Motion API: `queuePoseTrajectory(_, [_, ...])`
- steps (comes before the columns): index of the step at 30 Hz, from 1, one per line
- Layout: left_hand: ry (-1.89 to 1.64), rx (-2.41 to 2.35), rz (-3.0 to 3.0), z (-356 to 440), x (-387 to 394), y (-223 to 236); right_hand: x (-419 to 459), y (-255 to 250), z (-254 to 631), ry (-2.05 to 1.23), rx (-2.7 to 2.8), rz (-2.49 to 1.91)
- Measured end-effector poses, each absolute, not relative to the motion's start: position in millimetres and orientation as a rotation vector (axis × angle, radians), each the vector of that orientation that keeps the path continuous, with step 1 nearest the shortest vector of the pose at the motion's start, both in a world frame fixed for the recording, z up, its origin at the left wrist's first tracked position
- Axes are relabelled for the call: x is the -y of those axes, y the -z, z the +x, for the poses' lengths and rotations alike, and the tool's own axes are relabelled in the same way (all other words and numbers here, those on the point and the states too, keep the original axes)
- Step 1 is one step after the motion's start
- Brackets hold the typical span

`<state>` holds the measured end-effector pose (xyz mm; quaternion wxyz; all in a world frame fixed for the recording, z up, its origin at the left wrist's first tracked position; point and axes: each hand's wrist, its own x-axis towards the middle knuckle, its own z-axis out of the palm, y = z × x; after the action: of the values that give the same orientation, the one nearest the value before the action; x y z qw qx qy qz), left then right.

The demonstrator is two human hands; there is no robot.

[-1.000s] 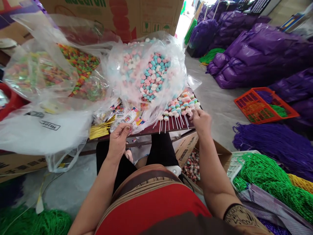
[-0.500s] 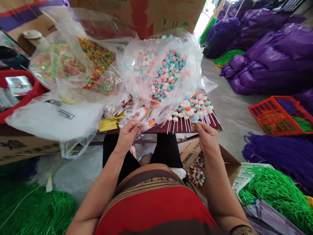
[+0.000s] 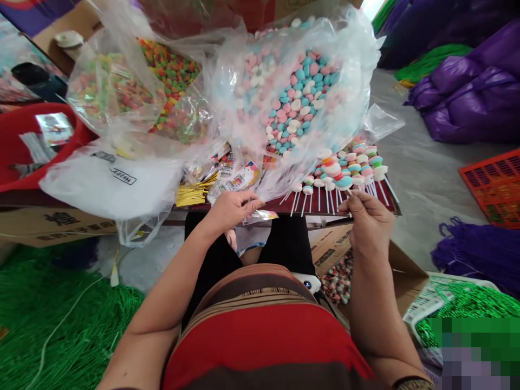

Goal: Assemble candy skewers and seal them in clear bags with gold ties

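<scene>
My left hand (image 3: 234, 210) is closed in a pinch at the table's front edge. A small clear printed bag (image 3: 265, 215) shows just under its fingertips and appears held there. My right hand (image 3: 370, 218) pinches the stick of a candy skewer (image 3: 336, 172), whose white, orange and blue pieces are stacked and tilt to the upper left. Behind that skewer lie several more candy skewers (image 3: 368, 160), white sticks toward me. Left of them, printed bags (image 3: 246, 176) lie beside a bundle of yellow twist ties (image 3: 192, 194).
A large clear bag of pink, white and blue candies (image 3: 298, 103) covers the table's middle. Left of it are a bag of orange and green candies (image 3: 173, 81), a white plastic bag (image 3: 109, 179) and a red basin (image 3: 20, 157). A cardboard box (image 3: 406, 276) stands below right.
My view has shifted, moving the table contents to the right in the picture. My left hand has turned palm-down, and a small bag now shows under its fingers. The right hand still holds the skewer.
</scene>
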<state>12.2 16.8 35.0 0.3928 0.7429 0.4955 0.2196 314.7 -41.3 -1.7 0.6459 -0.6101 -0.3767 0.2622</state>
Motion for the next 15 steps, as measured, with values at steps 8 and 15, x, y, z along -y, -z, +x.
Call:
queuePoseTrajectory(8, [-0.314,-1.455,2.305,67,-85,-42,44,-5,324,-0.678,0.679,-1.301])
queuePoseTrajectory(15, [-0.111,-1.628,2.421,112,-139,-34,53,2,323,-0.715,0.657,-1.307])
